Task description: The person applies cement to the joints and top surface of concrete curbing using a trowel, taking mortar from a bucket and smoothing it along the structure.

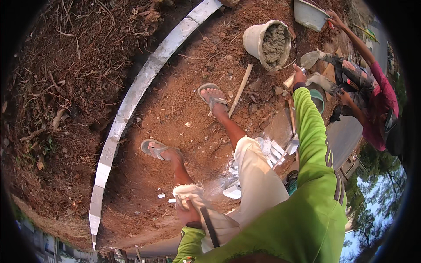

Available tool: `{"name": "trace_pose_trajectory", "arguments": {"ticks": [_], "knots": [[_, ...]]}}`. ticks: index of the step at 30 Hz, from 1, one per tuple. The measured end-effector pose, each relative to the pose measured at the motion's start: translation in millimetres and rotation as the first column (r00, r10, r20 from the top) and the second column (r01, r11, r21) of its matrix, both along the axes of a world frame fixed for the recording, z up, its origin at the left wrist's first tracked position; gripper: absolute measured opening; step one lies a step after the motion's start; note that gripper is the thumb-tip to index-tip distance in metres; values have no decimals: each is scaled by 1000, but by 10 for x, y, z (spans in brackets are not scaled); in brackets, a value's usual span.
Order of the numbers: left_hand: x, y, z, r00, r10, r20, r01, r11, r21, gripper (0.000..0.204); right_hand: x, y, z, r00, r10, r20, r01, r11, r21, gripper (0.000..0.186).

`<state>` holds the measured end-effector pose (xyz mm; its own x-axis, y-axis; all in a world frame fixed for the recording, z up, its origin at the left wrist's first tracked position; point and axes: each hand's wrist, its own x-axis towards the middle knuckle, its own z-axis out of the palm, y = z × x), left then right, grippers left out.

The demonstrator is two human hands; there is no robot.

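My right hand (299, 76) is stretched out to the far right, closed around a wooden-handled tool (289, 81). A bit of metal shows beyond the fingers; the tool's working end is not clear. Just past that hand, a pale bucket (253, 40) leans on the soil, holding wet grey mortar (275, 44); its wire handle hangs near my fingers. Low in the view, my left hand (187, 215) lies against my left trouser leg at the knee. Its fingers are partly hidden, and whether they hold anything cannot be made out.
A row of pale kerb blocks (125, 107) curves along the left beside rooty soil. A wooden stick (240, 90) lies near my foot; white block pieces (275, 151) lie by my leg. At right, a co-worker in a maroon shirt (381, 107) grips a grey basin (308, 15).
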<state>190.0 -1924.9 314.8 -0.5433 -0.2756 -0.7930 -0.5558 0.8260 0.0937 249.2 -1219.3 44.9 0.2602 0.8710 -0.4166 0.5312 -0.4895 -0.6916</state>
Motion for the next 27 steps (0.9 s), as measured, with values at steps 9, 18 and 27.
{"name": "trace_pose_trajectory", "arguments": {"ticks": [9,18,27], "knots": [[510,295,-12,999,6,-37,-11,990,-139,70,-876,-63,377,960,-165,-228,155,986,-61,49],[316,643,358,942,264,-209,-275,961,-24,64,-1398,-694,1085,821,439,-365,-553,769,-319,20],[579,1333,-125,727,671,-150,-505,669,546,49,-1747,-3148,2354,688,569,-451,-721,463,-516,19]]}}
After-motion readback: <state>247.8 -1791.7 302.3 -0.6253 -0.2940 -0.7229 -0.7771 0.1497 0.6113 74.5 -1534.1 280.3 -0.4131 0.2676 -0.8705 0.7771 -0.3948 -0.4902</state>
